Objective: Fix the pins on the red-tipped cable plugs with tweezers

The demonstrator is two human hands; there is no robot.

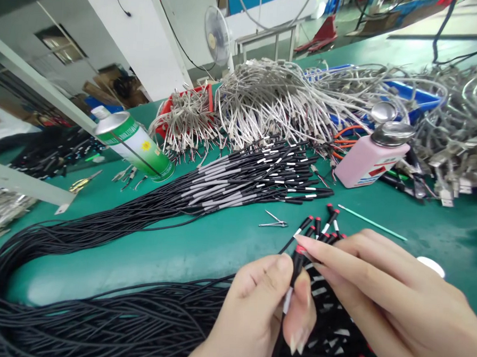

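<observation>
My left hand (259, 302) pinches a black cable (287, 298) with a white label between thumb and fingers, its red-ringed end pointing up. The fingertips of my right hand (392, 293) touch that red end; whether they grip anything small there I cannot make out. Several black cable ends with red tips (329, 226) lie just behind my hands. A large bundle of black cables (107, 310) curves round the left side of the green table (187, 250). Its far part has grey sleeves (216, 182) and white-labelled ends.
Behind stand a green-white can (134, 144), a pink bottle (371, 159), a red bin (210, 98) and heaped white cables (274, 100). Tweezers (274, 222) and a thin green stick (372, 222) lie nearer. Small yellow-handled cutters (82, 182) rest at left.
</observation>
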